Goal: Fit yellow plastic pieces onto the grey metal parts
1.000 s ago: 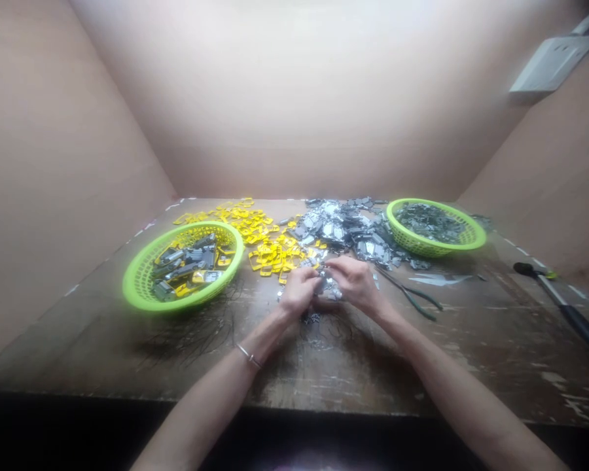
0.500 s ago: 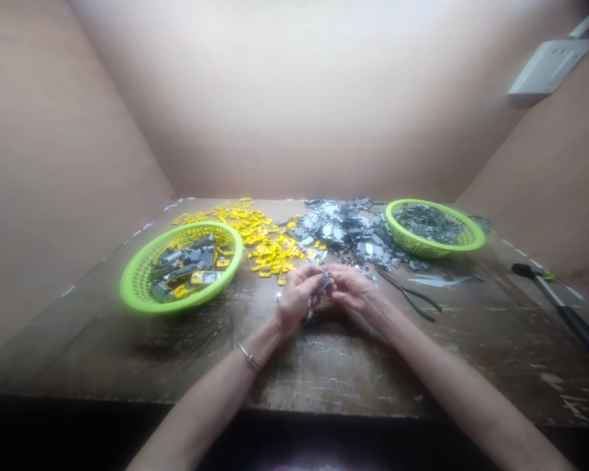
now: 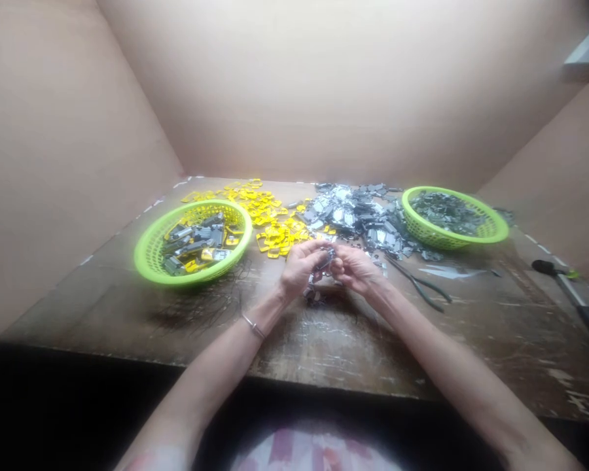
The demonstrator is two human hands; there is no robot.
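Note:
Close together over the middle of the table, both hands are at one small grey plastic part (image 3: 325,259). My left hand (image 3: 302,267) is closed, pinching it between thumb and fingers. My right hand (image 3: 357,268) is closed too, its fingertips pressed at the part's right side; whether they grip the part or a smaller piece is hidden. Behind the hands lie a heap of yellow plastic frames (image 3: 279,234) and a larger heap of grey plastic parts (image 3: 343,212). A few small grey pieces (image 3: 314,294) rest on the wood below the hands.
At the left, a green basket (image 3: 144,258) holds grey and yellow pieces. Another green basket (image 3: 495,229) at the back right contains grey parts. Pliers (image 3: 425,288) lie right of my hands, and a black-handled tool (image 3: 582,304) sits at the far right of the wooden table (image 3: 324,353).
The camera view has tilted down and swung left, so everything sits higher and farther right. My hands stay together on the grey part, with the fingers slightly shifted.

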